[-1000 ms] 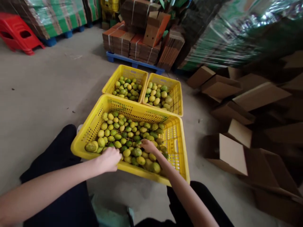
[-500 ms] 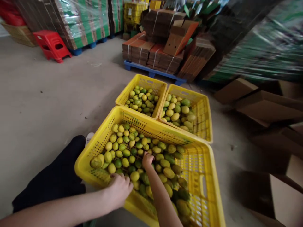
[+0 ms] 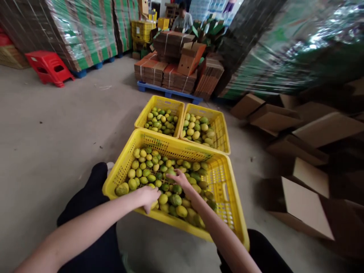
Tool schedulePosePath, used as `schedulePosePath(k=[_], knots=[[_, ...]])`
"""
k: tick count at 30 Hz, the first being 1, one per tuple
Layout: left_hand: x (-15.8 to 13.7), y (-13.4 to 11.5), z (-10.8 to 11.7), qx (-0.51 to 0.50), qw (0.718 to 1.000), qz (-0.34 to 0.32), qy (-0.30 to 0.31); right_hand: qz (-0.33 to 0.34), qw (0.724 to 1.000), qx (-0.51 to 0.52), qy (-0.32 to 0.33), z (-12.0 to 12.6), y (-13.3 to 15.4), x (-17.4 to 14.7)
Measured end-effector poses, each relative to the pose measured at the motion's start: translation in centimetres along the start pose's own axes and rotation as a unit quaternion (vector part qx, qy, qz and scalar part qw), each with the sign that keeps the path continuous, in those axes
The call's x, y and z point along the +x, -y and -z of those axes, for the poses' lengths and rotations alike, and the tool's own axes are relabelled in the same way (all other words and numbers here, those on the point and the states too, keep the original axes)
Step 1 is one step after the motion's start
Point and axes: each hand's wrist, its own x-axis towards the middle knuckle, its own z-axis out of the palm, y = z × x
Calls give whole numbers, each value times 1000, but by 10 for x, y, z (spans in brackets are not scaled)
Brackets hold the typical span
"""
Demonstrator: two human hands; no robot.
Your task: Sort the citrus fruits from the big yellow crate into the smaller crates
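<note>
A large yellow plastic crate (image 3: 230,167) stands in front of me with many lemons (image 3: 181,211) in it, green to yellow. Over its middle, my right hand (image 3: 182,179) has its fingers closed round a greenish lemon (image 3: 171,173). My left hand (image 3: 150,195) reaches over the near side of the crate, just above the lemons there. Its thumb points down, apart from the stretched fingers, and I see nothing held in it. The palm side of the left hand is hidden.
Two smaller yellow crates (image 3: 182,113) of lemons adjoin the far side. Open cardboard boxes (image 3: 307,204) lie on the right. Behind are flattened cartons (image 3: 150,70) on a blue pallet (image 3: 170,93), a red stool (image 3: 49,68), wrapped stacks (image 3: 85,30) and a person (image 3: 183,21).
The view has shifted right and tilted up, bringing a person into sight at the back. My right hand has lifted a lemon from the pile. My left hand's thumb and fingers have spread.
</note>
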Motion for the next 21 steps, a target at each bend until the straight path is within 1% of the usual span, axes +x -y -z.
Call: schedulePosePath(k=[2,4,6,7,8,9,11,13,14,16,18,21], knots=[[3,-1,0,-13,1000,8,-9,12,997,76,6,20,24,-28],[4,-4,2,-49,998,-1,-30,28,979,200,29,38,44,-61],[2,-6,5,-140,987,-12,-76,51,961,270,15,52,59,-93],[0,-7,7,-213,972,-15,-101,63,957,282,-7,57,63,-108],[-3,-7,9,-302,946,-16,-119,75,953,291,-31,59,66,-121],[-6,-7,11,-396,909,-18,-126,85,947,305,-54,60,67,-131],[-14,-7,17,-562,818,-40,-117,94,927,354,-83,60,66,-144],[-24,-7,25,-670,730,-85,-102,94,903,410,-89,57,64,-147],[-29,-7,30,-704,695,-110,-101,95,894,430,-85,56,64,-145],[-36,-7,40,-741,645,-150,-114,102,884,451,-64,56,66,-139],[-40,-8,47,-757,614,-173,-144,113,881,459,-21,56,70,-133],[-42,-8,47,-776,571,-172,-206,120,876,465,46,57,76,-133]])
